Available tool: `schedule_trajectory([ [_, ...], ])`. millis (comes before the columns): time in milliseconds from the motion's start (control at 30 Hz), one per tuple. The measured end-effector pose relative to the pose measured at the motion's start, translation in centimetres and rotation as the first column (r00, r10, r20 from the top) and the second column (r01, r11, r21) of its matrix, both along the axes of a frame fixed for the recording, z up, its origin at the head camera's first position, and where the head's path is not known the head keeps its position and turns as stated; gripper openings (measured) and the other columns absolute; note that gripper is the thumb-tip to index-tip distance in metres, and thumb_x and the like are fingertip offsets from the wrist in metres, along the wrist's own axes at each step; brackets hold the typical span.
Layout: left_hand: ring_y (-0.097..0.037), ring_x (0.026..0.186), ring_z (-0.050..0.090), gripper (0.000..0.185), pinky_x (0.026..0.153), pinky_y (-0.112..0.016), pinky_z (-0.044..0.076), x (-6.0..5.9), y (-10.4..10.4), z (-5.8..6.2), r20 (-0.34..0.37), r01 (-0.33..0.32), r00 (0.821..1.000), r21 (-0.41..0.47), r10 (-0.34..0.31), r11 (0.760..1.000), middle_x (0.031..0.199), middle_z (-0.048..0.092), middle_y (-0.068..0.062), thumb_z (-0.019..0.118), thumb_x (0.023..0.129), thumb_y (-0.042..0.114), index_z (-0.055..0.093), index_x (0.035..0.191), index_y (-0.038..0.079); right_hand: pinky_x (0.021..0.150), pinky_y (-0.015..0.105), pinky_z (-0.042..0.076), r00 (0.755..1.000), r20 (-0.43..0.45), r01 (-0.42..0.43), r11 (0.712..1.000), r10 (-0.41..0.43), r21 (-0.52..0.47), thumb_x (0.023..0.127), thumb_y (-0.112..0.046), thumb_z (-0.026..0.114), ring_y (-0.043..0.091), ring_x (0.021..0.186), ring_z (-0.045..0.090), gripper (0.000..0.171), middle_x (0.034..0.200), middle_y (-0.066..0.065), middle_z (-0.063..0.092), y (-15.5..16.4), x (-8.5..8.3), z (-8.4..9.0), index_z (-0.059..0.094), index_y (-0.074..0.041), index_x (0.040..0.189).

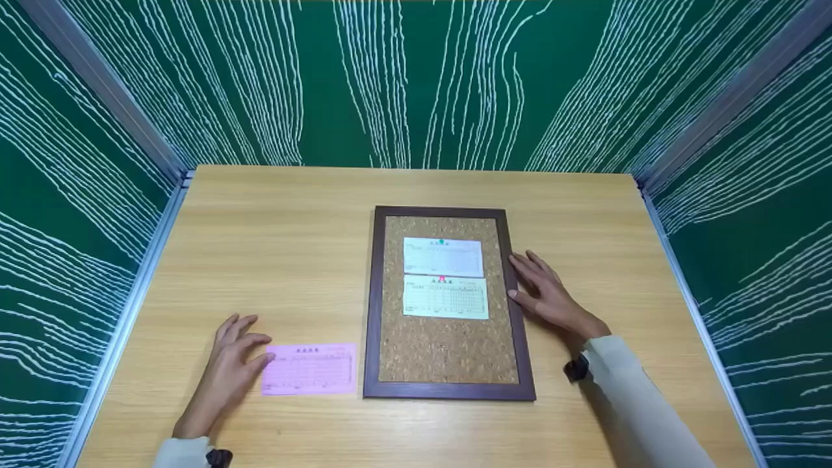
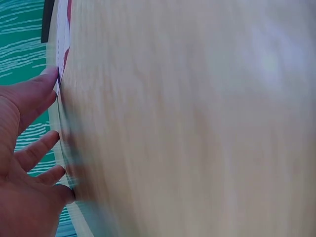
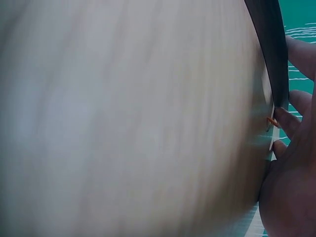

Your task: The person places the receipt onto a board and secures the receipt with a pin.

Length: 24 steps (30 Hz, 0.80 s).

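Hands point(image 1: 227, 365) point(image 1: 549, 298) at wooden table point(image 1: 286, 247), green walls point(image 1: 318, 97)

Pink slip point(image 1: 309, 369), brown frame point(image 1: 448, 391), perhaps pale-green lower note point(image 1: 445, 299)

Nothing legible. Pink slip point(image 1: 309, 369), white slip point(image 1: 443, 259) and green slip point(image 1: 445, 299) each carry a short printed heading up top, ruled form lines and fine print at the bottom. Characters too small and blurred to make out.
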<state>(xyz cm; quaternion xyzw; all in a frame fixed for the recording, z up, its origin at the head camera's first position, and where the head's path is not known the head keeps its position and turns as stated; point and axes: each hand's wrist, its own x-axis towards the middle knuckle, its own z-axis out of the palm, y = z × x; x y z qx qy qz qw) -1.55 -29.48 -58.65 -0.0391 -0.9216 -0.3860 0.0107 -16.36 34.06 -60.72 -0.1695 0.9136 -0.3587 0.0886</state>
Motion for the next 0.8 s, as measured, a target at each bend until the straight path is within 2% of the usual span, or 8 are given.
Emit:
schedule_trajectory([
  [167,-0.055,0.159,0.025,0.021,0.125,-0.075,0.023,-0.17,0.05,-0.03,-0.014,0.000,1.000,-0.005,0.000,1.000,0.159,0.053,-0.029,0.088,0.090,0.001,0.080,0.110,0.001,0.130,0.074,0.000,1.000,-0.015,0.006,1.000,-0.005,0.003,0.108,-0.035,0.071,0.043,0.170,0.005,0.079,0.180,0.017,0.029,-0.01,-0.13,0.09,0.034,-0.014,0.174],
  [400,-0.053,0.161,0.023,0.018,0.127,-0.073,0.021,-0.31,0.21,0.07,0.020,-0.011,1.000,-0.004,0.011,1.000,0.161,0.051,-0.029,0.087,0.091,0.000,0.079,0.108,0.002,0.130,0.075,0.002,1.000,-0.007,0.010,1.000,-0.010,0.010,0.108,-0.037,0.070,0.042,0.170,0.003,0.078,0.181,0.016,0.027,0.18,-0.09,0.04,0.034,-0.015,0.174],
  [633,-0.055,0.158,0.025,0.016,0.125,-0.075,0.024,-0.40,0.10,-0.04,-0.016,0.016,1.000,-0.001,-0.016,1.000,0.158,0.051,-0.030,0.087,0.089,-0.003,0.078,0.100,0.006,0.129,0.075,0.002,1.000,-0.011,0.004,1.000,-0.004,0.002,0.108,-0.036,0.070,0.043,0.170,0.004,0.077,0.180,0.017,0.028,0.10,-0.03,-0.04,0.035,-0.014,0.174],
  [800,-0.052,0.154,0.029,0.017,0.122,-0.071,0.029,-0.48,0.06,-0.23,-0.026,0.019,0.999,-0.009,-0.019,1.000,0.154,0.053,-0.028,0.087,0.089,-0.004,0.076,0.096,0.006,0.129,0.076,0.002,1.000,-0.009,0.003,1.000,-0.003,0.000,0.108,-0.036,0.069,0.043,0.169,0.004,0.078,0.180,0.017,0.028,0.05,0.04,-0.10,0.034,-0.014,0.174],
])
